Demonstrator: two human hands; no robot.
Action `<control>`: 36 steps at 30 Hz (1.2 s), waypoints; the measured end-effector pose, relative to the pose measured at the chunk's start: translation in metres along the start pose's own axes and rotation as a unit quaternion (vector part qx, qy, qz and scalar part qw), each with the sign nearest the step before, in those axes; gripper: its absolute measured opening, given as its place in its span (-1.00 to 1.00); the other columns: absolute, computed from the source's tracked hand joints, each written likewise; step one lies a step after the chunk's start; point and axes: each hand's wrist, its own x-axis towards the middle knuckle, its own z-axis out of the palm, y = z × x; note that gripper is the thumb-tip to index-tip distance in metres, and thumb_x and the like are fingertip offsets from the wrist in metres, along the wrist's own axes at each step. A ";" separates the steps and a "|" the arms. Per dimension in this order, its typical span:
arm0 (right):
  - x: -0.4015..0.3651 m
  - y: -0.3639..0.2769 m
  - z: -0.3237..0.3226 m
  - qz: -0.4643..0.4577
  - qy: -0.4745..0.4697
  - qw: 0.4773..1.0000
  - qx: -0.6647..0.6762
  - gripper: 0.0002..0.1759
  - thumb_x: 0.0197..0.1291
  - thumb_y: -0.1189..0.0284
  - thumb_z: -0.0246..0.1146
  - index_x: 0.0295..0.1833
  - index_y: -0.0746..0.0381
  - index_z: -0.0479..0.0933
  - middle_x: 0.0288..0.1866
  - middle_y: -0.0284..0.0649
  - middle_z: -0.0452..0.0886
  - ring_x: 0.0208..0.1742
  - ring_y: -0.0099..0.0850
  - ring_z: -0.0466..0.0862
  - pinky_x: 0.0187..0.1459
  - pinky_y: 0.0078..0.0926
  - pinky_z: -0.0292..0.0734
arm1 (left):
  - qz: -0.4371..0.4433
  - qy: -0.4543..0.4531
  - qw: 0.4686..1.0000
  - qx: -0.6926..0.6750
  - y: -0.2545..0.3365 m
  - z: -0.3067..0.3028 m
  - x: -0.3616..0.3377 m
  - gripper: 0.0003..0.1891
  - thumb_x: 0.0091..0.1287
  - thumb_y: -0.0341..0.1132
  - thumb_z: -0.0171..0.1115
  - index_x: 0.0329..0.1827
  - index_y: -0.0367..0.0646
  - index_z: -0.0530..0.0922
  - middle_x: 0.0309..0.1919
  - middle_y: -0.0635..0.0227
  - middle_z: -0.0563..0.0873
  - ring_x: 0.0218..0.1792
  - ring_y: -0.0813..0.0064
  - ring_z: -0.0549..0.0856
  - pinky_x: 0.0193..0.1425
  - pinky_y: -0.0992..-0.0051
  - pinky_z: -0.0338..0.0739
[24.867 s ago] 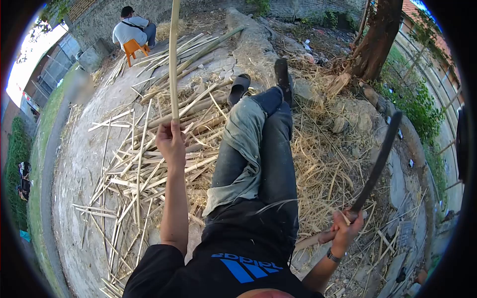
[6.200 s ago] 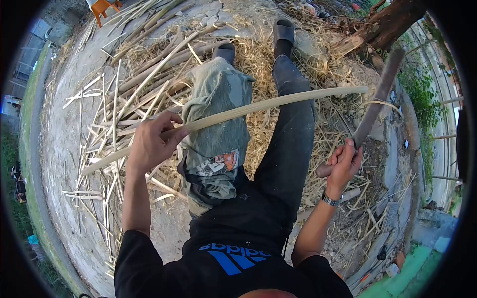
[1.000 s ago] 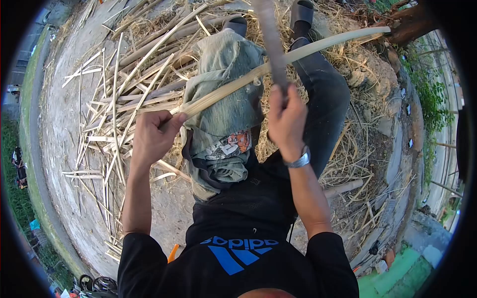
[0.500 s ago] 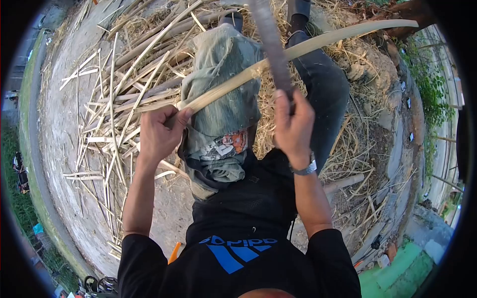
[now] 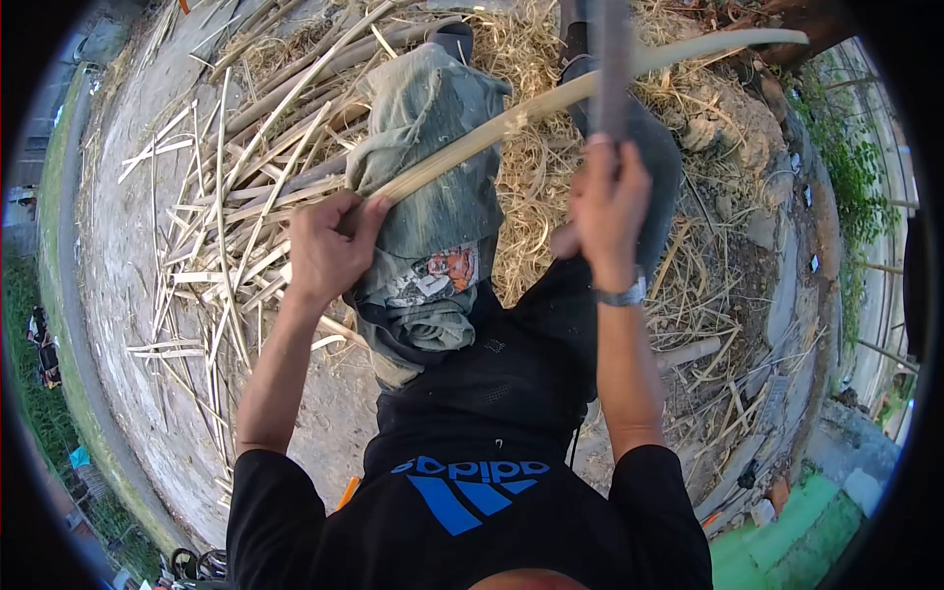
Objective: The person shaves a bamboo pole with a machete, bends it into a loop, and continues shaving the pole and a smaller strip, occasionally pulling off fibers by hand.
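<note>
My left hand [image 5: 332,248] is closed on the near end of a long pale bamboo strip [image 5: 447,165], thumb pressed along it. The strip slants up to the right across a grey-green cloth [image 5: 438,211] draped over my leg, and its far end curves off past my other knee. Closed around the handle of a long-bladed knife, my right hand [image 5: 612,211] wears a metal watch [image 5: 627,292]. The dark blade [image 5: 611,79], smeared by motion, points away from me and overlaps the strip in this view.
Split strips [image 5: 236,221] and thicker poles [image 5: 295,84] lie heaped on the ground to the left. Curled shavings [image 5: 531,187] cover the ground between my legs. At the far right end of the strip stands a brown wooden piece [image 5: 787,44]. Green plants [image 5: 836,167] grow at right.
My right hand and the knife have moved to the right and farther from me along the strip. My left hand keeps its hold, and the strip has shifted slightly.
</note>
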 end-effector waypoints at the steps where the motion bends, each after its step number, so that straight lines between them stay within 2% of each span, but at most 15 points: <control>1: -0.009 0.013 0.020 -0.123 -0.023 0.985 -0.117 -0.69 0.53 0.30 0.21 -0.20 0.34 0.50 -0.59 -0.18 0.50 -0.64 -0.36 0.48 -0.51 -0.24 0.37 | 0.018 0.028 0.999 0.012 0.009 0.005 0.006 -0.57 0.45 -0.16 0.45 -0.48 -0.33 0.62 -0.78 0.43 0.38 -0.66 0.64 0.25 -0.58 0.41 0.14; 3: -0.033 0.020 0.035 -0.014 -0.080 0.997 -0.007 -0.73 0.52 0.32 0.24 -0.16 0.33 0.50 -0.60 -0.27 0.50 -0.68 -0.40 0.44 -0.53 -0.30 0.37 | 0.019 0.052 0.998 0.040 0.017 -0.002 0.004 -0.57 0.44 -0.15 0.46 -0.49 -0.34 0.61 -0.78 0.37 0.40 -0.66 0.60 0.26 -0.57 0.37 0.17; 5: -0.030 0.006 0.015 0.118 -0.140 0.975 0.124 -0.74 0.53 0.32 0.24 -0.16 0.30 0.52 -0.60 -0.41 0.48 -0.66 -0.59 0.42 -0.57 -0.48 0.31 | -0.026 0.018 0.999 0.026 0.013 -0.009 0.000 -0.51 0.39 -0.03 0.47 -0.53 -0.28 0.61 -0.77 0.16 0.50 -0.75 0.20 0.47 -0.57 0.26 0.34; 7: -0.011 0.006 0.001 0.054 -0.050 0.993 0.090 -0.75 0.56 0.30 0.21 -0.13 0.28 0.54 -0.58 -0.50 0.46 -0.63 -0.73 0.39 -0.58 -0.63 0.24 | -0.049 -0.008 0.998 0.024 0.008 -0.011 0.008 -0.51 0.39 -0.01 0.46 -0.52 -0.27 0.62 -0.75 0.14 0.52 -0.74 0.19 0.48 -0.55 0.26 0.35; 9: -0.014 0.011 0.003 0.130 -0.024 0.975 0.181 -0.72 0.56 0.29 0.21 -0.11 0.31 0.56 -0.58 -0.44 0.48 -0.63 -0.66 0.42 -0.56 -0.56 0.27 | -0.002 -0.006 0.999 0.037 0.013 0.001 0.010 -0.50 0.40 0.01 0.45 -0.51 -0.27 0.64 -0.73 0.14 0.55 -0.71 0.20 0.50 -0.53 0.25 0.37; 11: -0.037 0.006 0.036 -0.098 -0.090 0.991 -0.010 -0.70 0.54 0.29 0.23 -0.15 0.33 0.55 -0.60 -0.38 0.49 -0.62 -0.60 0.44 -0.54 -0.49 0.28 | -0.001 0.011 1.000 0.023 0.023 0.005 0.018 -0.50 0.40 0.01 0.45 -0.50 -0.29 0.64 -0.71 0.12 0.56 -0.70 0.20 0.50 -0.52 0.24 0.37; 14: -0.036 0.005 0.030 0.034 -0.108 0.992 0.049 -0.68 0.53 0.28 0.24 -0.18 0.35 0.55 -0.61 -0.32 0.50 -0.62 -0.53 0.45 -0.53 -0.44 0.29 | -0.003 -0.009 1.000 -0.020 0.015 0.000 0.010 -0.53 0.45 -0.13 0.44 -0.49 -0.36 0.59 -0.76 0.29 0.37 -0.64 0.55 0.24 -0.55 0.33 0.16; 17: 0.000 -0.011 0.008 0.157 -0.051 0.973 0.164 -0.66 0.55 0.26 0.22 -0.20 0.33 0.54 -0.61 -0.29 0.50 -0.60 -0.51 0.49 -0.51 -0.42 0.31 | -0.028 -0.032 0.999 0.001 0.018 -0.001 0.012 -0.52 0.39 -0.02 0.46 -0.45 -0.32 0.69 -0.73 0.13 0.54 -0.68 0.21 0.52 -0.50 0.25 0.38; 20: -0.053 0.010 0.040 -0.032 -0.149 0.987 -0.039 -0.67 0.55 0.26 0.21 -0.16 0.34 0.54 -0.58 -0.22 0.49 -0.54 -0.45 0.54 -0.44 -0.30 0.40 | -0.048 -0.038 0.998 -0.006 0.029 -0.005 0.019 -0.54 0.40 -0.02 0.46 -0.44 -0.31 0.71 -0.73 0.15 0.55 -0.71 0.26 0.42 -0.52 0.26 0.35; 23: -0.047 -0.014 0.026 0.204 -0.157 0.948 0.186 -0.70 0.55 0.23 0.24 -0.15 0.26 0.53 -0.59 -0.41 0.46 -0.63 -0.69 0.45 -0.62 -0.55 0.29 | -0.076 -0.064 0.995 -0.023 0.024 -0.009 0.013 -0.57 0.44 -0.08 0.45 -0.37 -0.36 0.70 -0.74 0.33 0.46 -0.62 0.59 0.36 -0.52 0.38 0.26; 25: -0.021 -0.004 0.014 0.103 -0.040 0.985 0.135 -0.70 0.58 0.22 0.20 -0.19 0.20 0.47 -0.62 -0.52 0.41 -0.72 -0.76 0.34 -0.71 -0.65 0.16 | -0.092 -0.087 0.989 -0.071 0.023 -0.007 0.012 -0.55 0.46 -0.06 0.42 -0.36 -0.36 0.70 -0.73 0.31 0.48 -0.61 0.59 0.38 -0.50 0.36 0.29; 27: -0.013 0.005 0.009 0.151 -0.037 0.967 0.203 -0.69 0.58 0.21 0.20 -0.19 0.20 0.47 -0.62 -0.50 0.42 -0.70 -0.74 0.36 -0.68 -0.64 0.20 | -0.085 -0.096 0.990 -0.064 0.031 -0.005 0.010 -0.54 0.47 -0.04 0.39 -0.35 -0.36 0.69 -0.71 0.29 0.51 -0.60 0.57 0.39 -0.47 0.34 0.33; 29: -0.052 -0.016 0.034 0.130 -0.141 0.980 0.045 -0.70 0.56 0.21 0.22 -0.18 0.21 0.48 -0.61 -0.49 0.40 -0.68 -0.72 0.38 -0.64 -0.62 0.24 | -0.079 -0.072 0.994 -0.030 0.040 -0.002 0.016 -0.52 0.48 -0.04 0.38 -0.39 -0.37 0.67 -0.70 0.26 0.53 -0.61 0.56 0.42 -0.47 0.32 0.33; 31: -0.071 -0.015 0.037 0.259 -0.199 0.920 0.218 -0.74 0.56 0.22 0.22 -0.09 0.21 0.53 -0.57 -0.50 0.38 -0.65 -0.72 0.39 -0.63 -0.65 0.28 | -0.086 -0.091 0.990 -0.063 0.039 -0.006 0.016 -0.56 0.49 -0.08 0.37 -0.37 -0.35 0.68 -0.68 0.29 0.57 -0.59 0.58 0.48 -0.46 0.36 0.36; 36: -0.020 -0.022 -0.012 0.125 -0.024 0.980 0.150 -0.74 0.58 0.25 0.18 -0.14 0.21 0.47 -0.61 -0.51 0.38 -0.70 -0.74 0.38 -0.72 -0.65 0.25 | -0.104 -0.121 0.981 -0.108 0.018 -0.022 0.002 -0.73 0.52 -0.25 0.34 -0.27 -0.29 0.70 -0.61 0.38 0.69 -0.55 0.65 0.61 -0.43 0.48 0.44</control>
